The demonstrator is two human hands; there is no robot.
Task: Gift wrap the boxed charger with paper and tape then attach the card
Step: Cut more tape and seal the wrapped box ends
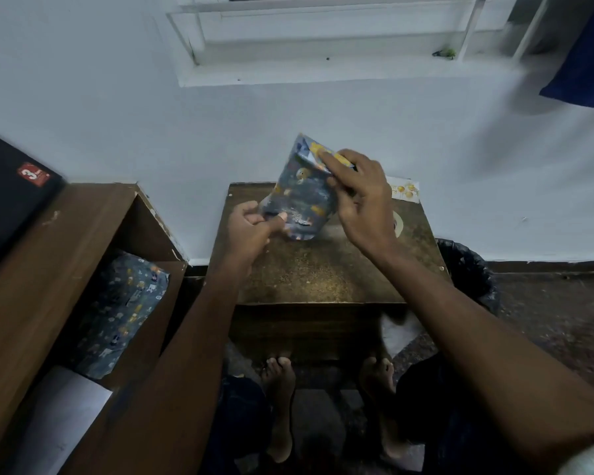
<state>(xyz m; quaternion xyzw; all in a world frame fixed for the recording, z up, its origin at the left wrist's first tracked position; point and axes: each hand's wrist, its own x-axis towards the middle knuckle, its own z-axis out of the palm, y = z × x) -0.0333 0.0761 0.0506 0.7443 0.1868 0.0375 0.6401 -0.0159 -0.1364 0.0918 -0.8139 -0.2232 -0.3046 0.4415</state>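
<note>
The charger box, wrapped in dark blue patterned gift paper [300, 195], is held tilted above the small wooden table [323, 272]. My left hand [251, 228] pinches its lower left corner. My right hand [357, 190] grips the upper end, fingers curled over the folded paper flap there. A white card with gold baubles [405, 190] lies at the table's far right corner. A roll of tape [399, 225] lies on the table, mostly hidden behind my right wrist.
A wooden shelf unit [48, 269] stands to the left, with more of the patterned paper [124, 313] and a white sheet [66, 399] inside. A dark box [11, 190] lies on top. A black-lined bin [467, 272] stands right of the table.
</note>
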